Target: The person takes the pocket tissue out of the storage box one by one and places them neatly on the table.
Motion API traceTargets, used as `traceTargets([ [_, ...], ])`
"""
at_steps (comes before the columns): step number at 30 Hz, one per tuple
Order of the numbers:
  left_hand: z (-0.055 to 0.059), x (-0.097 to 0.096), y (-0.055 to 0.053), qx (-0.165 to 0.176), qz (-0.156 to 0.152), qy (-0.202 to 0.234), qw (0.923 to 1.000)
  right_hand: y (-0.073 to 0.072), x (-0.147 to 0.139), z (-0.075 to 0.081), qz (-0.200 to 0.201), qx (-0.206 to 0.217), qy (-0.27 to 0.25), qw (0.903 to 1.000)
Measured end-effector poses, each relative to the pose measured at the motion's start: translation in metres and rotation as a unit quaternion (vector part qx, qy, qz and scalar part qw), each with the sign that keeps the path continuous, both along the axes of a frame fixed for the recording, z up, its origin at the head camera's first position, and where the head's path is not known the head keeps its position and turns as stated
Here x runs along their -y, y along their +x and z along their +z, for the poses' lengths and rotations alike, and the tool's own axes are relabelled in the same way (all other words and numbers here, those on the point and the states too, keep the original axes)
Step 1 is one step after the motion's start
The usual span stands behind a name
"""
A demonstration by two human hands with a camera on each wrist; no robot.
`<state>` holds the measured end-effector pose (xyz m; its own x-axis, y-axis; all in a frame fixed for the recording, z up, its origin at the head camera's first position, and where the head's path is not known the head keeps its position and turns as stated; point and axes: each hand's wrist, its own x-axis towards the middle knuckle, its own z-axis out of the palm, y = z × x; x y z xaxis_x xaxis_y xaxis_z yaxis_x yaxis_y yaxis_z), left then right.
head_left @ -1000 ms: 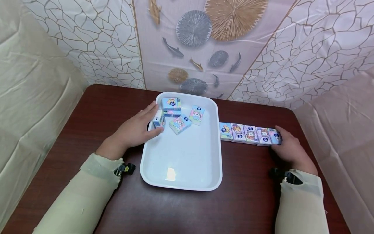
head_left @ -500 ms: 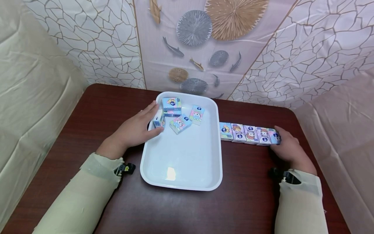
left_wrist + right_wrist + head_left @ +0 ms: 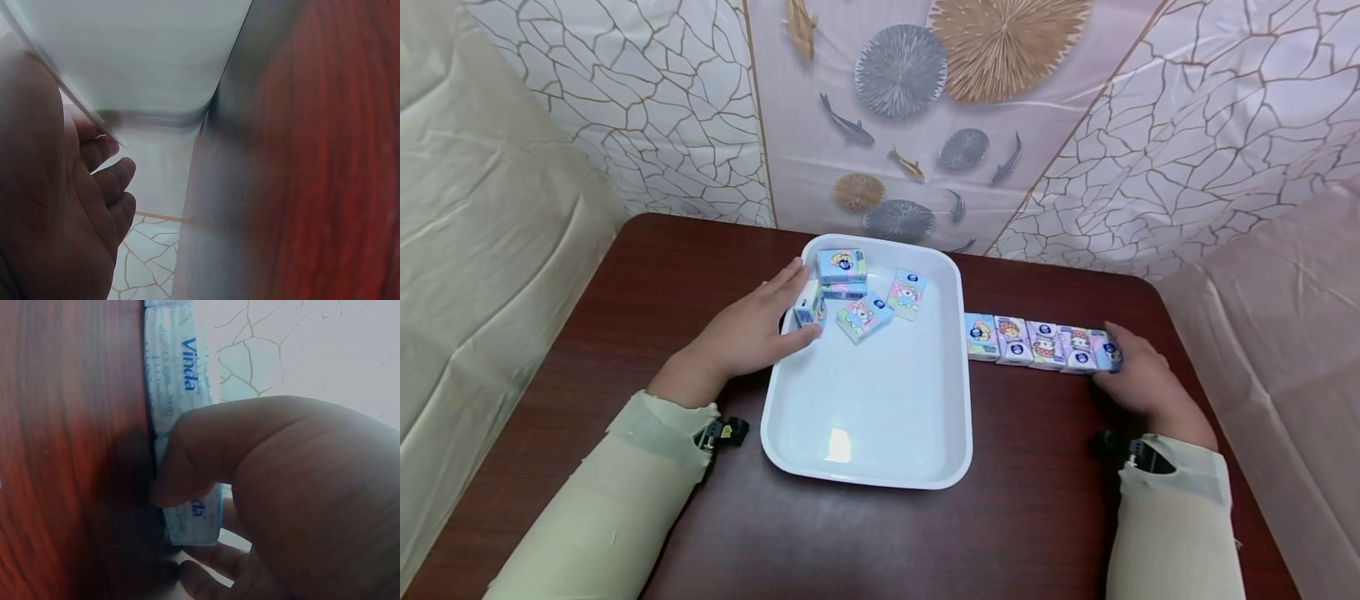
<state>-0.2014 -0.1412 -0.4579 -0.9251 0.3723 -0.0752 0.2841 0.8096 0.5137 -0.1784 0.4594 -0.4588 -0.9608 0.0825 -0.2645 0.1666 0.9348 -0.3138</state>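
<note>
Compared with the earlier head views, no displacement is evident: the tray, the packs and both hands hold their positions on the tabletop. The only difference is a minute shift of the whole scene, probably head movement.

The white tray lies flat near the middle of the tabletop. Five small packs form a straight row from its right side outward, face up and side by side. The inner pack meets the tray rim; the rim hides whether it touches the wall. The end pack closes the row. Inside the tray's far part, an upper pack overlies a lower pack, an upright pack stands on edge at the left wall, and two loose packs lie apart from that pile.

The right hand pinches the end pack, thumb on its near side and fingers around the far side and outer end. This grip presumably keeps the row compact and aligned. The left hand is spread wide across the tray's left rim, thumb over the inside beside the upright pack, other fingers loosely bent outside. It is judged to brace the tray; contact with the upright pack cannot be confirmed.

Pose: the left forearm angles inward; the right forearm points nearly straight ahead, its hand turned leftward.
</note>
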Motion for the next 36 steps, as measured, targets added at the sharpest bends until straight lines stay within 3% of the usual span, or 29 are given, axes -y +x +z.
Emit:
traceTargets([
  [9, 0.001, 0.000, 0.000, 0.002, 0.002, 0.002, 1.0000, 0.003, 0.008, 0.010, 0.019, 0.006, 0.000, 0.9998],
  [16, 0.001, -0.001, 0.000, 0.004, 0.001, 0.003, 1.0000, 0.009, 0.024, 0.032, 0.026, 0.003, 0.022, 0.9994],
  [27, 0.000, 0.000, 0.000, 0.005, 0.003, 0.002, 1.0000, 0.020, 0.071, 0.063, 0.079, -0.057, 0.025, 0.9949],
  [36, 0.001, -0.001, 0.000, 0.009, 0.005, 0.000, 0.9999, 0.025, 0.104, 0.070, 0.112, -0.067, 0.025, 0.9911],
])
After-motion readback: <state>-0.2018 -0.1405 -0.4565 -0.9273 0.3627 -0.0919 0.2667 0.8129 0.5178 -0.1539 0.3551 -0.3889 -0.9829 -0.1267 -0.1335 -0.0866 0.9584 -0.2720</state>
